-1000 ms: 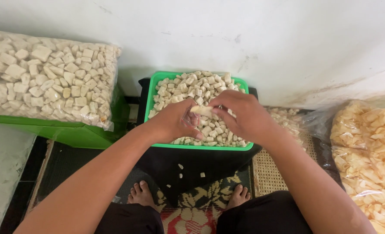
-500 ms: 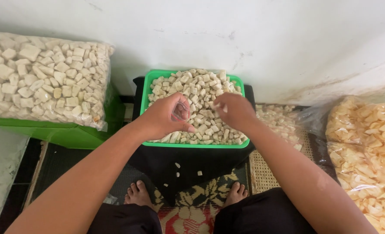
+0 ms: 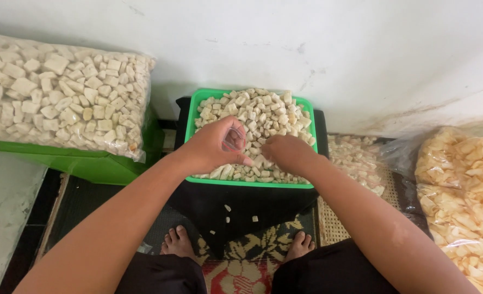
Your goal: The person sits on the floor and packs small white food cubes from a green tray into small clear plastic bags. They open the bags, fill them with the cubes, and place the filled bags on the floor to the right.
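Green tray (image 3: 197, 106): rectangular, heaped with pale cubed pieces (image 3: 263, 111), set on a black stand against the white wall (image 3: 307, 49).

Left hand (image 3: 220, 144): over the tray's near-left part, fingers curled loosely into a cup; whether it holds any pieces cannot be told.

Right hand (image 3: 285, 152): just beside the left, palm down, fingers pressed into the pieces at the tray's near edge; grip cannot be told.

Clear bag of like pieces (image 3: 62, 98): left, on a green crate (image 3: 89, 163).

Bag of yellowish chips (image 3: 464, 185): far right.

Stray pieces (image 3: 228, 208): on the black stand below the tray.
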